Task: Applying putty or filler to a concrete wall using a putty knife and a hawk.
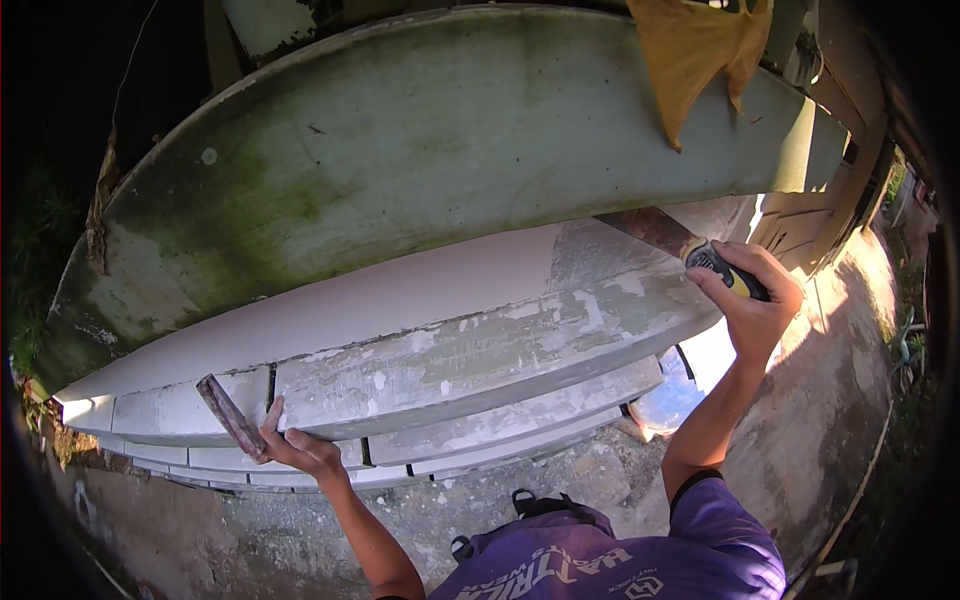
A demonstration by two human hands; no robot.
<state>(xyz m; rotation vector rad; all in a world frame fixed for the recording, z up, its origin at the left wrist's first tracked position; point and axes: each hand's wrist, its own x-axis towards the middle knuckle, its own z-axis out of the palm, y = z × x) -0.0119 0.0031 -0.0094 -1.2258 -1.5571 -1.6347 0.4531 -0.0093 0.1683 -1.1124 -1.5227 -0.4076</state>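
Note:
My right hand (757, 297) is closed around the black-and-yellow handle of a putty knife (655, 232). Its wide, stained blade reaches left over the grey-patched part of a pale wall surface (600, 255), under a green-stained ledge; whether the blade touches cannot be made out. In my left hand (305, 452) is the lower end of a flat, narrow strip (228, 415), brownish and smeared with white. That strip stands tilted in front of the white wall panels (325, 400), which carry peeling, patchy paint. Left fingertips lie close to a dark vertical gap in the panels.
A large ledge (400, 140), pale and stained green, spans the top. A dry orange-brown leaf (695, 60) hangs over its right part. Below the panels, a blue rounded container (665, 400) stands near my right forearm. The concrete ground (530, 470) is spotted with white.

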